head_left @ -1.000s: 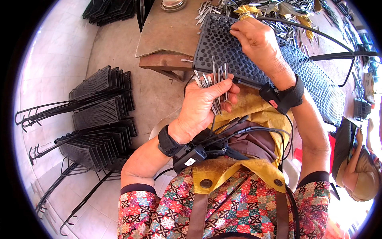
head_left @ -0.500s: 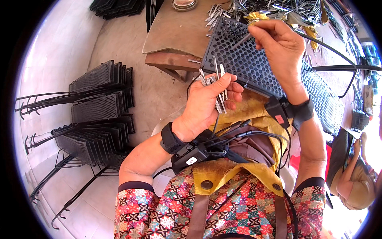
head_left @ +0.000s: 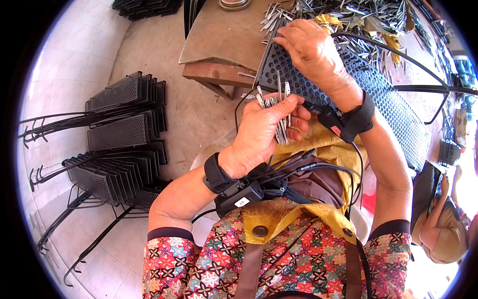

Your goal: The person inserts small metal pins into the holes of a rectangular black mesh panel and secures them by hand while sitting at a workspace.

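My left hand (head_left: 256, 129) grips a bundle of thin silvery metal strips (head_left: 282, 132). Their ends stick out above the thumb and below the fingers. A black perforated metal panel (head_left: 398, 117) lies slanted in front of me, its near edge just beyond the bundle. Over the panel's far left corner is my right hand (head_left: 313, 55), bent at the wrist with its fingers pinched together. The back of that hand hides whatever is between the fingertips. Small dark pieces sit on the panel near that corner, partly covered by the hand.
A pile of metal strips (head_left: 378, 20) with yellow scraps spreads behind the panel. To the left is a wooden table (head_left: 224, 37). Stacks of black perforated racks (head_left: 117, 134) with long rods lean by the white wall. Another person (head_left: 443, 229) sits at the far right.
My right hand has moved left and turned over, toward the panel's far left corner; the thin strip it pinched is now hidden. My left hand with the bundle shifted slightly right.
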A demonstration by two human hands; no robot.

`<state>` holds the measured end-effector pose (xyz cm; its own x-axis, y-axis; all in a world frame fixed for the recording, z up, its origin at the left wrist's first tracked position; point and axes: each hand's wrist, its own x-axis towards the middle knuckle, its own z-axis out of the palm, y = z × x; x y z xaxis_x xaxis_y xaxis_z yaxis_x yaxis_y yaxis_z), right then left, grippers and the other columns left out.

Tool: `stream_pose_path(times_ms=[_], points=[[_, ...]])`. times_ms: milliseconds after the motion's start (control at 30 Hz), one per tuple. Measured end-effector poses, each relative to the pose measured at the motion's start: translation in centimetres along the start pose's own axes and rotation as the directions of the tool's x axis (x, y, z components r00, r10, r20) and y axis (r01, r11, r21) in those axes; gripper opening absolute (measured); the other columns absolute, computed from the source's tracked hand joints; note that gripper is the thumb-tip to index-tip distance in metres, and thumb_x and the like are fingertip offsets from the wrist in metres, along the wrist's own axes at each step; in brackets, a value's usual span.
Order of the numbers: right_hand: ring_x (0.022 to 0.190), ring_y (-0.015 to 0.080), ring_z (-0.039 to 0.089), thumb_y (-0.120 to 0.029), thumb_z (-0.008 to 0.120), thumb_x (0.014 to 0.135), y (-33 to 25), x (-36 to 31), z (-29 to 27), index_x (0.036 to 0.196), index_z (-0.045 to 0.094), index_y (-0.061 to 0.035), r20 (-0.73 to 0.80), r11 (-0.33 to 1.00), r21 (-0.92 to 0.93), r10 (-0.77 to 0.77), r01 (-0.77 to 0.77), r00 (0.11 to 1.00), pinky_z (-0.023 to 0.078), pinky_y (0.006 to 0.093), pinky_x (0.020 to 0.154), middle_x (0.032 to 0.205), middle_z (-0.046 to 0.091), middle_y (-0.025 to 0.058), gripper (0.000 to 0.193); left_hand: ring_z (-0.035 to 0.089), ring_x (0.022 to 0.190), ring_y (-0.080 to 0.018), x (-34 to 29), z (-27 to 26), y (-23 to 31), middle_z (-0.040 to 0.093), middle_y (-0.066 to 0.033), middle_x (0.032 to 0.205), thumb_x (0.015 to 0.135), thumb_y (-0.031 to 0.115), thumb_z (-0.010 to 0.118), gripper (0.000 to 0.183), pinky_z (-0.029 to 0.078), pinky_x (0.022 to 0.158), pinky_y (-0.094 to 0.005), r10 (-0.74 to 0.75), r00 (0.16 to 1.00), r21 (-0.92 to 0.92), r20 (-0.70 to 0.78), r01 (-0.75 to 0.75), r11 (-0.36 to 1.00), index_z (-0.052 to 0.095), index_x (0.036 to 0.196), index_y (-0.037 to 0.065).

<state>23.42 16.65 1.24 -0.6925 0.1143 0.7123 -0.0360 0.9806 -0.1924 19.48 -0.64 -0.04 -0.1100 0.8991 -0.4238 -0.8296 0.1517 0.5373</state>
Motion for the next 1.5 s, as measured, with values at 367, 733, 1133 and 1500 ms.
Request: stream_pose_path(times_ms=[367, 733, 1133, 1500], points=[[0.063, 0.0077, 0.058, -0.001, 0.063, 0.076, -4.2, -1.4, -5.6, 0.086, 0.061, 0.0059, 0.672, 0.269, 0.475, 0.505, -0.838, 0.542, 0.048, 0.0215, 0.055, 0.069, 0.063, 0.0062, 0.013, 0.061, 0.065, -0.0180, 0.1, 0.0, 0.2, 0.063, -0.0114, 0.082, 0.089, 0.021, 0.055, 0.025, 0.049, 0.053, -0.0268, 0.035, 0.993, 0.017, 0.108, -0.038, 0.999, 0.056, 0.100, -0.001], [0.056, 0.0032, 0.051, -0.005, 0.065, 0.075, -3.0, -1.0, -6.5, 0.082, 0.064, 0.0014, 0.374, 0.445, 0.385, 0.726, -0.809, 0.577, 0.040, 0.0185, 0.049, 0.063, 0.059, -0.0005, 0.010, 0.063, 0.070, -0.0203, -0.1, -0.1, 0.4, 0.063, -0.0154, 0.086, 0.090, 0.018, 0.053, 0.024, 0.051, 0.057, -0.0292, 0.048, 0.998, 0.038, -0.043, -0.046, 0.998, 0.054, 0.102, -0.003], [0.068, 0.0300, 0.059, 0.006, 0.060, 0.069, -0.2, -0.1, -2.0, 0.081, 0.060, -0.0015, -0.205, 0.994, 0.041, 0.106, -0.100, 0.973, 0.049, 0.0333, 0.061, 0.077, 0.061, 0.0117, 0.015, 0.062, 0.069, -0.0213, 0.1, -0.2, 0.2, 0.063, -0.0151, 0.085, 0.090, 0.018, 0.053, 0.021, 0.051, 0.056, -0.0309, 0.019, 0.999, -0.016, -0.049, -0.020, 1.000, 0.053, 0.099, 0.000], [0.067, 0.0329, 0.056, 0.001, 0.059, 0.068, -1.2, -1.0, -2.2, 0.080, 0.061, -0.0011, 0.064, 0.976, 0.049, 0.207, -0.210, 0.976, 0.046, 0.0371, 0.058, 0.072, 0.057, 0.0138, 0.012, 0.062, 0.067, -0.0207, 0.1, 0.0, 0.2, 0.062, -0.0141, 0.083, 0.090, 0.018, 0.052, 0.021, 0.050, 0.054, -0.0298, 0.024, 1.000, 0.006, -0.020, -0.023, 1.000, 0.052, 0.099, -0.001]])
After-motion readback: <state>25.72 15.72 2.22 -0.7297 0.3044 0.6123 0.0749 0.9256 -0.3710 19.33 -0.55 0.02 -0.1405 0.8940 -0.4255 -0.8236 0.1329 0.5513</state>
